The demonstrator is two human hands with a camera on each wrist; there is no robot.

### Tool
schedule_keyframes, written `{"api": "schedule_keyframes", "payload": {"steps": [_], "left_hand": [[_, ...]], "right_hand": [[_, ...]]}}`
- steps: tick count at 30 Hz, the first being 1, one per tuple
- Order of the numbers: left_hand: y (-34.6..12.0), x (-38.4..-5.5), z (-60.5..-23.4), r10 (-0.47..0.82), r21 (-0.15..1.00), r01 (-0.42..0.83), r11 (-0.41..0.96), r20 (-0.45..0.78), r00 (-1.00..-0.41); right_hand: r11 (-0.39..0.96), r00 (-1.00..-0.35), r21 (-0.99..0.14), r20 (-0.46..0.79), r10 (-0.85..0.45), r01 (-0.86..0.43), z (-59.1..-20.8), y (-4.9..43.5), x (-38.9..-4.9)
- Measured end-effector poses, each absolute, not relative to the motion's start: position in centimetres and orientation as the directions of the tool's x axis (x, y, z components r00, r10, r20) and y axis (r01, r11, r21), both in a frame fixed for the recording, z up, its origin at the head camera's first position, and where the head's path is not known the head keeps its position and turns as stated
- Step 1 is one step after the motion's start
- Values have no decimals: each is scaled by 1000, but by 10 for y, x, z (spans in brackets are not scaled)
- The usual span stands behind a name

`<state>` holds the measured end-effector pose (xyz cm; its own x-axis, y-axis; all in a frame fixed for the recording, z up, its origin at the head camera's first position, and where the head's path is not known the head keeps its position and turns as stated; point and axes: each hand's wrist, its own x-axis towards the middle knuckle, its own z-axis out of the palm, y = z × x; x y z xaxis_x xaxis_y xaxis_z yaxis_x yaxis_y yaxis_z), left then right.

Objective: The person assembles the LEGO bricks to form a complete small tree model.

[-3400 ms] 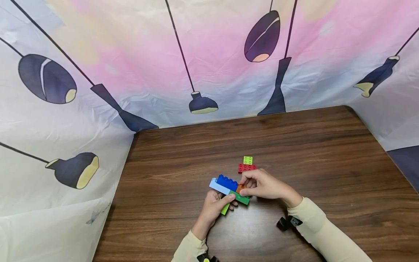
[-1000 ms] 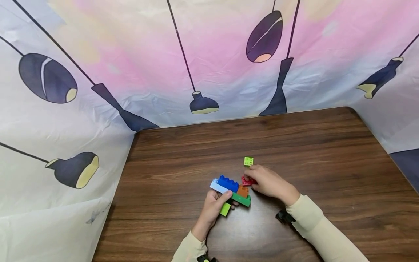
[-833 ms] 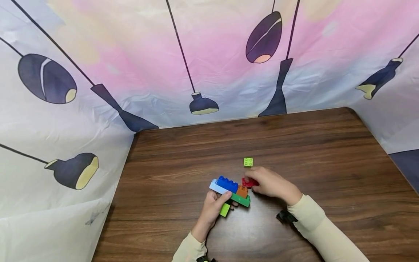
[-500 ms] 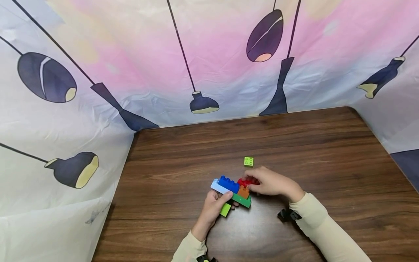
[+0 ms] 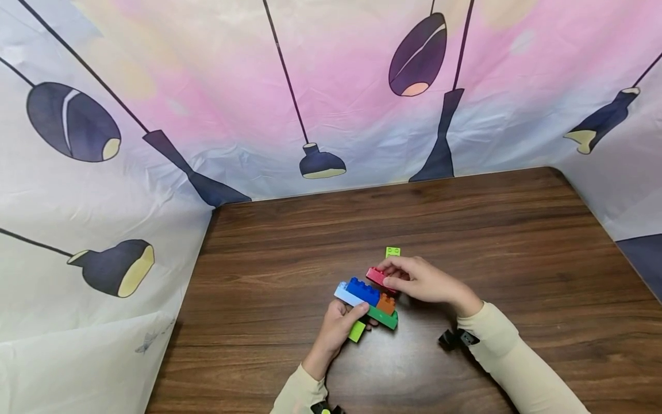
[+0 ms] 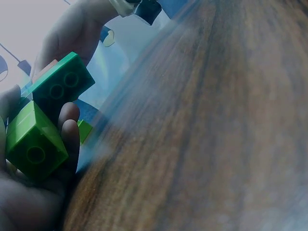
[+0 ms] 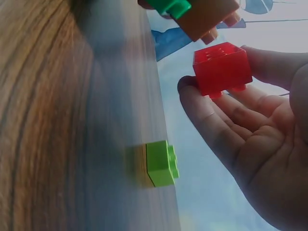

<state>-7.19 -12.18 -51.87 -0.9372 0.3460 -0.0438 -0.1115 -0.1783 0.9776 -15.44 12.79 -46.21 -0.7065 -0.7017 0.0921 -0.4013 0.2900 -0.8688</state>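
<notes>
My left hand (image 5: 336,330) holds a joined stack of toy building bricks over the table. In it, a blue brick (image 5: 363,292) and an orange brick (image 5: 385,304) sit on top of a light blue brick (image 5: 349,295) and a green brick (image 5: 384,318). A lime brick (image 6: 36,139) is underneath, against the left fingers. Just behind the stack, my right hand (image 5: 428,283) pinches a red brick (image 7: 222,74) between thumb and fingers. The right wrist view shows the red brick close to the orange one but apart from it, studs turned away.
A loose lime brick (image 7: 160,163) stands on the wooden table (image 5: 289,241) beyond the right hand, which partly covers it in the head view. A printed cloth (image 5: 217,103) hangs behind the table's far edge.
The right hand has left the orange brick, taken the red brick from the table and lifted it up behind the stack, tilting it. The left hand has kept its hold nearly still.
</notes>
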Motion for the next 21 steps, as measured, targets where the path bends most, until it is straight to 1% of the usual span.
{"api": "schedule_keyframes", "payload": {"steps": [5,9,16,21], "left_hand": [[-122,-72,-519,353,976,-114,-184,-43,-935],[-123,-72,-519,360,974,-129,-185,-55,-931],[-124,-71,-517,360,976,-136,-170,-67,-931],[-124,-70,-516,356,976,-124,-177,-54,-933]], "right_hand": [[237,-696,-889,119,-708,-392,-461,123,-151],[221,-684,-890,130,-718,-400,-459,121,-148],[232,-678,-882,124,-724,-410,-456,118,-145],[232,-678,-875,138,-722,-425,-454,118,-144]]}}
